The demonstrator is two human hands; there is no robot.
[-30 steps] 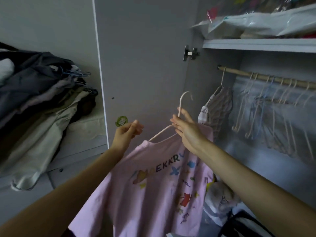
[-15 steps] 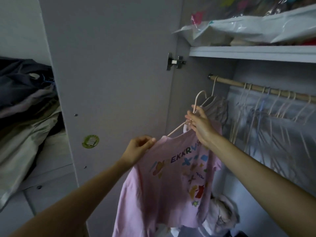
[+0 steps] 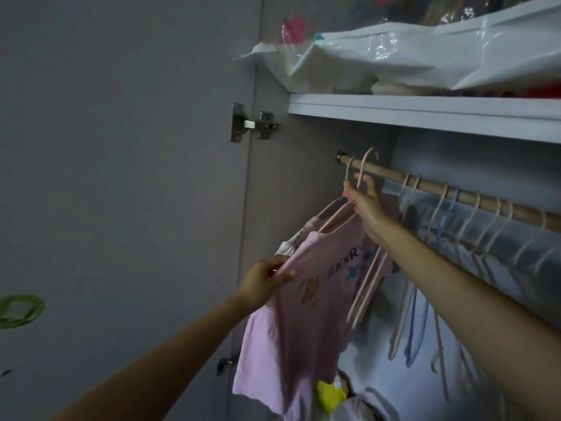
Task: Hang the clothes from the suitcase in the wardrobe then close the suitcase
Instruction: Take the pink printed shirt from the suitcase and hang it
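Right hand (image 3: 365, 205) is gripping the neck of a pale hanger (image 3: 362, 174), its hook raised at the wooden rail (image 3: 473, 199) near the rail's left end. Left hand (image 3: 265, 279) is pinching the sleeve edge of the pink T-shirt (image 3: 306, 314), which is hanging from that hanger inside the wardrobe. Empty hangers (image 3: 440, 268) are hanging further right. Plastic bags (image 3: 394, 56) are lying on the shelf (image 3: 425, 113) above.
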